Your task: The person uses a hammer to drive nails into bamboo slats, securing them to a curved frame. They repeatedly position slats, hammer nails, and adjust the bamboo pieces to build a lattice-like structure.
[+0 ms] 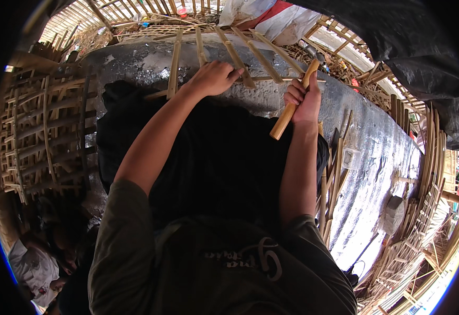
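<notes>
Several split bamboo slats (233, 55) lie side by side over a thin bamboo crosspiece (263, 79) in front of me. My left hand (215, 79) is closed over the near end of one bamboo slat (200, 44), palm down; its fingertips are mostly hidden. Another slat (174, 65) lies just left of that hand. Raised at the right of the slats, my right hand (304, 100) grips the pale wooden handle of a hammer (283, 122). Its grey head seems to show at the far end, hard to separate from the clutter behind.
Black cloth (214, 152) covers my lap. At left stands a stack of bamboo lattice panels (46, 131). Loose bamboo strips (337, 178) lie by my right arm on a shiny grey sheet (381, 173). A person (38, 268) sits at lower left. A dark tarp (423, 68) hangs upper right.
</notes>
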A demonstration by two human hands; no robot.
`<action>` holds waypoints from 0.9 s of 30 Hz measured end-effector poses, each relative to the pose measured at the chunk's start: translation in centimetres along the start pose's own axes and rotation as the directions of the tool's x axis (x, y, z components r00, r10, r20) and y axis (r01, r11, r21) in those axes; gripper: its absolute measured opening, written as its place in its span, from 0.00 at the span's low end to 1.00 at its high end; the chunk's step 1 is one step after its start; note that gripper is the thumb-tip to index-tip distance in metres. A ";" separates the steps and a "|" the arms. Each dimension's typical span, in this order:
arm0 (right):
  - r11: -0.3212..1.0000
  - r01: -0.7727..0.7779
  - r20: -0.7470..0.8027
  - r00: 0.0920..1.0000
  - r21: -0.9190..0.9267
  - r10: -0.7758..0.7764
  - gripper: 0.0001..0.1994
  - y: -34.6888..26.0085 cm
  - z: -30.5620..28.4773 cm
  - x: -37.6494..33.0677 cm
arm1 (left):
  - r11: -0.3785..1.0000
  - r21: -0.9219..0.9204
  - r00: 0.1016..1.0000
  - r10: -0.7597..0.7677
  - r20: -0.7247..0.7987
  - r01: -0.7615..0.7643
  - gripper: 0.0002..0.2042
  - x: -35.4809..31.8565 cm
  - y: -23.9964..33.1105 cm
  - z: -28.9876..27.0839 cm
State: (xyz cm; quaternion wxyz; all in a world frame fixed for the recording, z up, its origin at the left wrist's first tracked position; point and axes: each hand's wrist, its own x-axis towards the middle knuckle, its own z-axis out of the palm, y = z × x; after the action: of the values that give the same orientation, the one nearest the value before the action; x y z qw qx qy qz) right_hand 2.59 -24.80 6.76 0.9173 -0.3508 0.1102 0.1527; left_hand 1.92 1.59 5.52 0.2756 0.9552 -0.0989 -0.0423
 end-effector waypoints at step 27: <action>1.000 -0.001 -0.003 1.000 -0.001 0.001 0.20 0.0 -0.2 0.2 | 0.992 0.128 0.998 -0.025 0.058 0.017 0.35 -0.2 0.9 0.8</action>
State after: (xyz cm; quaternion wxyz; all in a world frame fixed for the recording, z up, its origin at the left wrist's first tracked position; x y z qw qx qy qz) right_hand 2.76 -24.92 6.55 0.9169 -0.3515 0.1117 0.1527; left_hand 1.42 0.48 5.32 0.2105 0.9702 -0.0995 -0.0674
